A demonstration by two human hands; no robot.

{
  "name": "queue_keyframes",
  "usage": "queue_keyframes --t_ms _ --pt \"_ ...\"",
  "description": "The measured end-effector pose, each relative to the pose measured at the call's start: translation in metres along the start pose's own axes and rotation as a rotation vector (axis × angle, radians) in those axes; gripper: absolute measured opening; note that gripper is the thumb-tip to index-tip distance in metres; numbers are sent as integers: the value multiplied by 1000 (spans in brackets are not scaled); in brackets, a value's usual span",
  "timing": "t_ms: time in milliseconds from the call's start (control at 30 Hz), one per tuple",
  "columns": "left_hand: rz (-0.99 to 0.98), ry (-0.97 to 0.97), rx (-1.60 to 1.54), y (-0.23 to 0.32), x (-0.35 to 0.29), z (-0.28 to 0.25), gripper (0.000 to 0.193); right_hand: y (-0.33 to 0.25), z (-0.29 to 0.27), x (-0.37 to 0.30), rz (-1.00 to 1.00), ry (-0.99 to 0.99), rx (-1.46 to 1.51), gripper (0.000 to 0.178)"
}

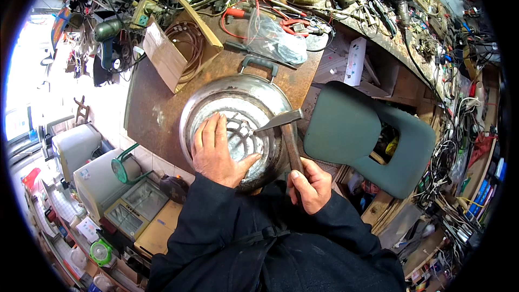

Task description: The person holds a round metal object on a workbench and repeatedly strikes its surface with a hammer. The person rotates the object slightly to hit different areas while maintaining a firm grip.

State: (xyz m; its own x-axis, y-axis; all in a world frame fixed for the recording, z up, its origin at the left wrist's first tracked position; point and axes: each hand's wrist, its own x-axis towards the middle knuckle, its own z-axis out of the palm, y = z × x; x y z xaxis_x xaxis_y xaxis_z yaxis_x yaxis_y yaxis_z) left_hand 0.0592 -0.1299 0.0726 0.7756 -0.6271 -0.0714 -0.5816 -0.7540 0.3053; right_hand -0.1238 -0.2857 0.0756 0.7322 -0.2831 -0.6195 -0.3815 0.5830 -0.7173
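We grasp the hammer with our right fingers; our left fingers lie spread, unclenched, on the metal pot, work apparently unfinished.

Fisheye head cam, L of pr., looks steeply down at close rng. on round metal vessel & brown benchtop.

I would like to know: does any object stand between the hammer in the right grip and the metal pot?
Nothing visible stands between the hammer in the right grip and the metal pot. The left grip is spread over the pot, left of the hammer's head.
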Motion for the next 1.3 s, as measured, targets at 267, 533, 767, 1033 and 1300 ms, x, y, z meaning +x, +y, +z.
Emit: queue_keyframes --t_ms 267,533,767,1033,1300 --pt "0 0 4 -1 -1 0 112 5 -2 2 -24 7 -5 38" --pt "-10 -3 1 -1 0 -2 110 -1 -5 0 -134 4 -372 38" --pt "42 33 -4 -12 -3 3 109 -10 -15 2 -1098 -100 -1370 47" --pt "53 145 -91 -16 -6 7 109 -54 -14 21 -1231 -289 -1631 48" --pt "26 134 4 -35 -14 13 91 -83 -21 33 -1216 -465 -1780 50"
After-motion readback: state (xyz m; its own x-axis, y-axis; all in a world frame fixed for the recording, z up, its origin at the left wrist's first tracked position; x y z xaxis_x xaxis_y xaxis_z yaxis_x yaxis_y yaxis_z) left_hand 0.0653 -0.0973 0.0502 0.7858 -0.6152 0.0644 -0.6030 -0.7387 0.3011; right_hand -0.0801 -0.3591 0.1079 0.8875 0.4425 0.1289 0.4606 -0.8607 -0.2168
